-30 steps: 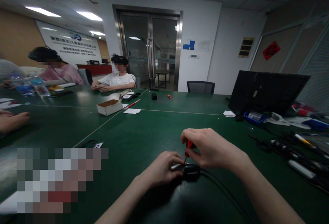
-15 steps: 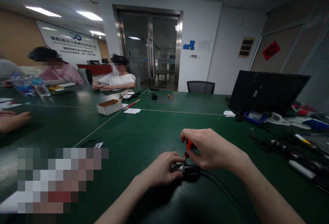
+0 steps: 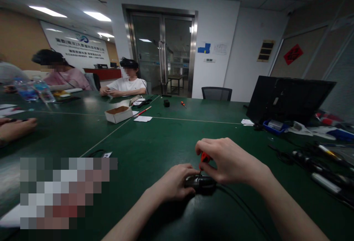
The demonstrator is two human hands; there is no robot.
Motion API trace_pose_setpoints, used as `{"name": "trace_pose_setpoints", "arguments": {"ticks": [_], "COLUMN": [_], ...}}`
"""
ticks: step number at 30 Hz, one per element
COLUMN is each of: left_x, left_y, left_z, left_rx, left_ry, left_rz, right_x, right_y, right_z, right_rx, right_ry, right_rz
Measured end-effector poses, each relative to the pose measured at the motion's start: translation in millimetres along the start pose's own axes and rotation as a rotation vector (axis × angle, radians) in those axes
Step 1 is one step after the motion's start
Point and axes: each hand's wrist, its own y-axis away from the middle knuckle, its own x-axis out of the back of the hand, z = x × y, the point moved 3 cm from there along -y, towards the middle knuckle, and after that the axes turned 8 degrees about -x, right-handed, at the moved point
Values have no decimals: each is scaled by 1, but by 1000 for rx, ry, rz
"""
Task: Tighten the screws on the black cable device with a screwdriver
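Observation:
A black, rounded handheld device (image 3: 206, 184) with a cord lies on the green table in front of me; its exact kind is unclear. My left hand (image 3: 177, 182) is closed around its left end, pressing it to the tabletop. Above it, my right hand (image 3: 222, 159) grips a small red-orange screwdriver (image 3: 205, 157) by the handle. The screwdriver stands nearly upright, its tip down at the top of the device; whether it sits in a screw is too small to tell. The black cord (image 3: 243, 204) trails off to the lower right.
At right are a monitor (image 3: 289, 100), a blue tray (image 3: 273, 126) and several corded tools (image 3: 318, 171). A white box (image 3: 118, 114), another screwdriver (image 3: 183, 104) and a black block (image 3: 166, 103) lie farther back. Co-workers sit at left; one's hand (image 3: 19, 128) rests at the table's left side.
My hands stay almost in place, with the screwdriver still held over the device. The view has shifted slightly. At far left, the co-worker's hand has moved a little to the right.

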Motion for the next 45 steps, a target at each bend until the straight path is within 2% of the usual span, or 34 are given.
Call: {"name": "trace_pose_setpoints", "arguments": {"ticks": [4,10,17,25,33,41,45], "left_x": [0,-2,-3,1,0,0,-1], "left_y": [-2,-1,0,-1,-1,0,0], "left_z": [-1,-4,-6,-2,-1,-2,-2], "left_rx": [-23,21,34,41,38,18,22], "left_ry": [-7,-30,-33,-48,-50,-80,-84], "left_rz": [16,48,58,45,61,44,49], "right_x": [-1,-3,0,-4,-1,-3,0], "right_y": [-1,-6,0,-7,0,-6,-1], "right_z": [4,8,2,8,3,6,3], "right_rx": [-38,-82,-37,-74,-32,-89,-40], "right_ry": [-2,163,-1,97,-37,122,27], "right_rz": [10,1,-29,14,-14,-1,-4]}}
